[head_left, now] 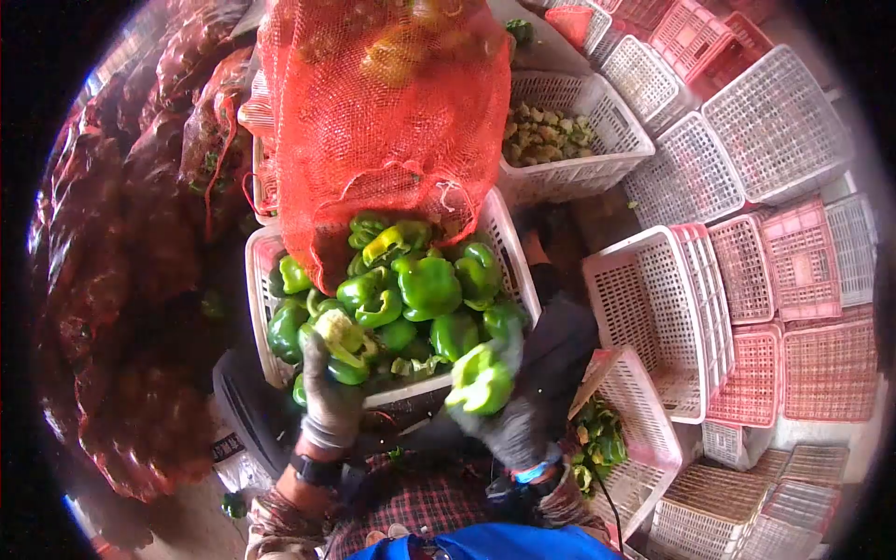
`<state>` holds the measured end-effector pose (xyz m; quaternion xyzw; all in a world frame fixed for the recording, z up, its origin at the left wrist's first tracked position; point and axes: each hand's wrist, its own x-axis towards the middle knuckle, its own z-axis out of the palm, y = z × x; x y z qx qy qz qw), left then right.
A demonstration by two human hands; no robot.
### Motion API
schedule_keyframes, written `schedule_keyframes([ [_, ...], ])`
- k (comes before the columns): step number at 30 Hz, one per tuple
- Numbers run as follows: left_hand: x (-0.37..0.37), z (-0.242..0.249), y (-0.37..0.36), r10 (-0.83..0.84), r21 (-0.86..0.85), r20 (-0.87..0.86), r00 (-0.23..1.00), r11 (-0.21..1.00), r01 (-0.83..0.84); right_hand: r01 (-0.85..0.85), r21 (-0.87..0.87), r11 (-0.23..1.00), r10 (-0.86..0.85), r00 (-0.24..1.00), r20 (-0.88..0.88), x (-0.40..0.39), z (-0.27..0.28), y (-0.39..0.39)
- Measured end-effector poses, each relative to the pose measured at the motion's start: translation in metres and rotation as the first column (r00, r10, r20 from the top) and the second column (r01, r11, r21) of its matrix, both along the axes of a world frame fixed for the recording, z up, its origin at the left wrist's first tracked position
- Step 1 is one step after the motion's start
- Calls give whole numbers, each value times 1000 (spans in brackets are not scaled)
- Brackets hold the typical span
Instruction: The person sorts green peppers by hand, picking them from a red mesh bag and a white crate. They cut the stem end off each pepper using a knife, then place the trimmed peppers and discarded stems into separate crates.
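A white crate [520, 266] full of green peppers [427, 287] stands before me, with a red mesh sack [383, 131] opening into it from above. My left hand [332, 397], in a grey glove, is closed on a pale seedy pepper core [342, 336] at the crate's near left corner; a green pepper lies against it. Over the near right edge, my right hand [511, 415], also gloved and partly blurred, holds a cut green pepper [481, 380] with its pale inside showing. Whether that hand holds anything else is unclear.
Behind to the right, a crate [616, 159] holds pale cores. Near my right side another crate [644, 411] stands beside green scraps [597, 443]. An empty white crate [644, 289] and several stacked crates fill the right. Full mesh sacks [131, 233] are piled at left.
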<state>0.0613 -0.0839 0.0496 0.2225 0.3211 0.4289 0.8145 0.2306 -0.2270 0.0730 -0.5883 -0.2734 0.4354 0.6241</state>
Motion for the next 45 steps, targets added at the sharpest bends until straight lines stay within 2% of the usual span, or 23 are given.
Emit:
schedule_keyframes([
  [2, -16, 7, 7, -111, 142, -50, 993, 983, 117, 302, 92, 949, -305, 952, 17, 37, 2, 13],
  [3, -19, 11, 8, -188, 234, -112, 976, 949, 210, 322, 88, 943, -334, 917, 218, 56, -1, 25],
  [4, -22, 14, 9, -251, 323, -183, 951, 898, 299, 304, -77, 949, -178, 724, 666, 67, -5, 36],
  [5, -20, 4, 7, -278, 270, -204, 939, 906, 327, 404, -189, 895, 39, 351, 935, 77, -8, 47],
  [6, -14, 16, -1, -257, 164, -221, 941, 941, 296, 418, -366, 831, 168, 439, 883, 87, -35, 56],
  [9, -8, 2, -9, -281, 132, -224, 933, 940, 315, 363, -524, 771, 353, 441, 825, 107, -92, 59],
  [11, -7, 14, -10, -277, 287, -318, 907, 883, 370, 266, -368, 891, 140, 609, 780, 89, -67, 52],
  [12, -7, 9, -8, -253, 375, -376, 891, 838, 396, 323, -356, 877, 111, 585, 804, 74, -54, 49],
  [14, -5, 7, -7, -143, 478, -460, 877, 792, 380, 154, -273, 950, 49, 788, 614, 36, -32, 45],
  [16, -6, 10, -4, -6, 578, -678, 735, 614, 538, -120, -53, 991, 131, 867, 481, -5, 7, 49],
  [18, -5, 9, -5, 286, 789, -608, 740, 323, 523, -305, -313, 899, 432, 731, 528, -13, -17, 45],
  [19, -10, 2, -5, 328, 774, -634, 701, 268, 574, -272, -329, 904, 420, 707, 569, -23, -16, 54],
  [20, -15, 5, -4, 326, 771, -637, 699, 255, 584, -261, -36, 965, 257, 902, 346, -32, -17, 63],
  [24, -34, 3, -1, 108, 756, -628, 770, 319, 572, -284, 73, 956, 194, 800, 567, -58, -54, 80],
  [26, -29, -25, -12, 126, 670, -633, 763, 582, 460, -272, 144, 952, 111, 741, 663, -68, -69, 90],
  [28, -28, -17, -25, -37, 406, -631, 775, 835, 371, -257, 227, 940, 10, 681, 732, -74, -82, 98],
  [32, -26, -27, -23, -165, 272, -389, 906, 919, 284, -255, 399, 881, -190, 581, 791, -74, -109, 104],
  [34, -28, -23, -19, -184, 309, -397, 899, 896, 320, -290, 416, 862, -184, 587, 788, -71, -110, 101],
  [38, -32, -16, -23, -310, 247, -319, 896, 885, 394, -311, 55, 949, 231, 803, 549, -49, -49, 62],
  [40, -28, -24, -32, -406, 4, 29, 914, 914, 406, -483, 20, 876, 354, 671, 652, -31, -39, 67],
  [41, -25, -26, -32, -410, -6, 32, 912, 912, 410, -519, -149, 842, 519, 701, 489, -15, -57, 64],
  [43, -24, -20, -35, -391, -63, 142, 910, 913, 402, -568, -134, 812, 582, 769, 265, -17, -56, 64],
  [45, -21, -24, -32, -418, -102, 226, 880, 888, 448, -480, -80, 873, 482, 829, 284, -21, -36, 61],
])
